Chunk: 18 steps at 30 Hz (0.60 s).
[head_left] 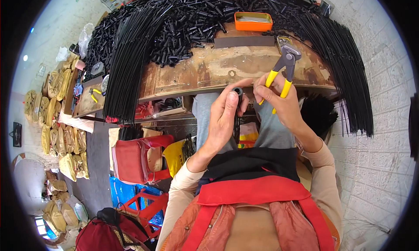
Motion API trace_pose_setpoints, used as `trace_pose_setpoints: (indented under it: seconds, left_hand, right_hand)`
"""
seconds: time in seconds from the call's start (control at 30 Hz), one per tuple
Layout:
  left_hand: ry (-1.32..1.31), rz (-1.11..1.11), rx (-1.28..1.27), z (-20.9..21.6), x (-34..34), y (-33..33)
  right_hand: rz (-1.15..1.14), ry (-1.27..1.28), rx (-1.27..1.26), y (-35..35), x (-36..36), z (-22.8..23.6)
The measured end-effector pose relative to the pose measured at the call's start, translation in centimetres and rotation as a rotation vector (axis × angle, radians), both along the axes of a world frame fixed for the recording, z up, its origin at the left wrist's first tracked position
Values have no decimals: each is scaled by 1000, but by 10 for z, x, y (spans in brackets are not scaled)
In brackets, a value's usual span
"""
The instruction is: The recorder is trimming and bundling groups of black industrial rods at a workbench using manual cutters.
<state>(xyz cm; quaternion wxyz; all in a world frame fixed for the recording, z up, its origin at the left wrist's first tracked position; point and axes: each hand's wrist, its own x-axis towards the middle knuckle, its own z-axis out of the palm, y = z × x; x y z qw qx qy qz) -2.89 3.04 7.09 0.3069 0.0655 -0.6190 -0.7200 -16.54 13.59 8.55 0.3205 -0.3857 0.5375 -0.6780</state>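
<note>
My left hand is closed around a short black tube, its round open end facing up. Something dark and thin hangs below that hand. The left index finger stretches toward my right hand, which holds pincers with yellow handles, jaws pointing up and away. Whether the right thumb and fingertips also pinch something small, I cannot tell. Both hands are over my lap, just in front of the wooden table's near edge.
A large heap of black tubes covers the table's back. Bundles of long black rods hang over its edge at left and right. An orange tin, a dark flat bar and a red chair are nearby.
</note>
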Motion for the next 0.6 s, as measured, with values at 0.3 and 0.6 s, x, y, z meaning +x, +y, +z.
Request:
trace_pose_setpoints:
  seconds: [0.3, 0.6]
  left_hand:
    - [6, -15, 27, 0, -2, 1]
    - [4, -26, 38, 3, -3, 2]
  right_hand:
    - [60, -23, -2, 4, 5, 12]
    - [-39, 82, -21, -2, -4, 13]
